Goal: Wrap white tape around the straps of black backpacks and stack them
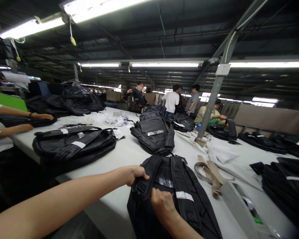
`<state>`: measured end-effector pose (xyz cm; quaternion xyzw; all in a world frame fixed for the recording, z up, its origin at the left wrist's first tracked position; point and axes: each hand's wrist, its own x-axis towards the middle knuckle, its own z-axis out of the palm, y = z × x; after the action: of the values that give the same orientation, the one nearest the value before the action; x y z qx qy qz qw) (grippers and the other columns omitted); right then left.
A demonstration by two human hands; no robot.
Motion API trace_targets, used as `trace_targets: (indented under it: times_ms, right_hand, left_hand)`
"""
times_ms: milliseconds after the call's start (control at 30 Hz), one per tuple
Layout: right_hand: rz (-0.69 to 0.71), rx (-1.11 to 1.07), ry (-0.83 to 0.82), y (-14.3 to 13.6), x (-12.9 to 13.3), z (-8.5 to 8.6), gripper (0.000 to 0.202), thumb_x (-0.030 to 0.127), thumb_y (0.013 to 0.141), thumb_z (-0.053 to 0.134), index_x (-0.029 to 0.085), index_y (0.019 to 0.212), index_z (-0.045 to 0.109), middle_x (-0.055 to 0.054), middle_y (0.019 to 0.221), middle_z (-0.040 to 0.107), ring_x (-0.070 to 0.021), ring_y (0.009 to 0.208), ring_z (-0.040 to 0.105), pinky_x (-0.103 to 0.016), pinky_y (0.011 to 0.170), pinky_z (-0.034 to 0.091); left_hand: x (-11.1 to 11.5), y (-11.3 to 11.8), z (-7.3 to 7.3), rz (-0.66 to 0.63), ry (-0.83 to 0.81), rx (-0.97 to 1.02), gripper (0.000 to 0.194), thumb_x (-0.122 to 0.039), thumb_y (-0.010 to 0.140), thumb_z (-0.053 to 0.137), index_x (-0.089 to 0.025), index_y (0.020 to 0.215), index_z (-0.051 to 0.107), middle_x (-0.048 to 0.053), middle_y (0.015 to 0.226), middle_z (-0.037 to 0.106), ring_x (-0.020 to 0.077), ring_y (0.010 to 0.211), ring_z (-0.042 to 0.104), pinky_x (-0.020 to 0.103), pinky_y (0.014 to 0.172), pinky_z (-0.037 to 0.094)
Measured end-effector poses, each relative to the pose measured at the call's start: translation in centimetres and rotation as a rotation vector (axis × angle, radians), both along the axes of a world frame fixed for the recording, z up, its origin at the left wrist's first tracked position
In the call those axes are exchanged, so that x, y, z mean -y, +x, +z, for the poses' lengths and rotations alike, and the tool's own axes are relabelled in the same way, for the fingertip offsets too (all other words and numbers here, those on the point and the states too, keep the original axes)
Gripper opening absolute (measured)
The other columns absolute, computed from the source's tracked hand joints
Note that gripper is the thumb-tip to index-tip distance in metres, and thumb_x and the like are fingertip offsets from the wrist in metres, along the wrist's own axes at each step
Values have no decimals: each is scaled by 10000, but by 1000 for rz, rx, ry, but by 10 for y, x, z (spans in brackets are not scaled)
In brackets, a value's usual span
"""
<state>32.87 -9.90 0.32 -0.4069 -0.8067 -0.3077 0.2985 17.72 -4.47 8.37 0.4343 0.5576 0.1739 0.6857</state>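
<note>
A black backpack (pixel 196 199) lies on the white table in front of me, its two shoulder straps facing up. A white band wraps its right strap, and a shiny strip shows between the straps. My left hand (pixel 136 174) is closed on the upper outer side of the left shoulder strap (pixel 149 177), thumb on top. Just below it, my right hand (pixel 163 202) is closed at the inner edge of the same strap; its fingertips are hidden. Directly beyond lies another black backpack (pixel 153 132), close to the top of mine.
On the left lies a black backpack (pixel 74 144), with a co-worker's hands (pixel 42 116) behind it. Right of mine are beige straps (pixel 209 172) and a grey box (pixel 246 209). A metal post (pixel 214 89) rises from the table. Several people stand farther back.
</note>
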Motion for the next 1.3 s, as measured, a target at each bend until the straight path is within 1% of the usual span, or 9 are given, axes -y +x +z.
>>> trace_targets:
  times_ms: [133, 300, 433, 667, 933, 1033, 1133, 1233, 1300]
  right_hand:
    - [25, 59, -16, -5, -5, -17, 221, -8, 670, 448, 203, 625, 400, -6, 458, 508, -174, 349, 496, -253, 389, 251]
    - [83, 96, 30, -1, -6, -22, 225, -13, 698, 390, 204, 638, 393, -11, 483, 495, -170, 373, 482, -263, 412, 260]
    - [69, 48, 80, 2, -6, -20, 247, -10, 740, 358, 203, 624, 404, -8, 471, 477, -168, 382, 465, -274, 431, 254]
    - [76, 21, 142, 5, -7, -15, 255, 11, 805, 352, 178, 648, 465, -1, 478, 467, -156, 403, 448, -287, 451, 255]
    - [69, 67, 115, 8, -11, -27, 257, -10, 795, 388, 81, 930, 586, -25, 554, 532, -152, 481, 510, -277, 523, 361]
    - [31, 10, -90, 5, -6, -23, 246, 19, 791, 424, 118, 935, 598, -34, 571, 577, -176, 525, 552, -295, 591, 403]
    - [-52, -156, -533, 9, -2, -9, 179, 198, 861, 438, 147, 910, 603, -43, 626, 625, -172, 552, 572, -257, 542, 373]
    - [-7, -324, -1049, 21, -10, 7, 378, 375, 886, 389, 137, 704, 620, -24, 566, 590, -128, 517, 529, -213, 467, 300]
    - [6, -379, -1229, 28, -19, 18, 378, 387, 836, 463, 133, 595, 605, -9, 521, 551, -115, 512, 501, -207, 456, 276]
  left_hand:
    - [8, -4, -14, 50, -154, -99, 80, -115, 696, 518, -141, 658, 584, 144, 581, 636, 334, 710, 641, 495, 666, 514]
    - [18, -2, -34, 232, -57, -55, 142, -111, 624, 635, -172, 731, 564, 78, 578, 627, 298, 649, 634, 447, 645, 505]
    - [27, 1, -44, 365, -38, 28, 117, -150, 640, 640, -156, 719, 555, 89, 617, 641, 262, 607, 626, 401, 633, 511]
    - [33, 3, -43, 486, -108, 107, 126, -165, 669, 617, -117, 756, 540, 114, 607, 628, 254, 535, 614, 405, 600, 514]
    - [37, 1, -38, 600, 58, 184, 602, -115, 645, 644, -205, 1149, 327, -10, 623, 596, 216, 528, 607, 371, 553, 512]
    - [41, -3, -42, 553, 43, 239, 511, -132, 653, 629, -158, 1102, 387, 14, 598, 595, 208, 503, 592, 355, 525, 504]
    - [43, -6, -46, 464, 46, 321, 376, -128, 613, 637, -133, 964, 499, 38, 573, 600, 192, 469, 573, 329, 498, 492]
    - [42, -6, -46, 406, 73, 368, 401, -118, 559, 665, -147, 933, 525, 44, 592, 622, 194, 479, 582, 308, 478, 483]
    - [41, -4, -46, 379, 84, 364, 409, -129, 543, 680, -145, 923, 531, 49, 590, 629, 206, 486, 589, 325, 480, 488]
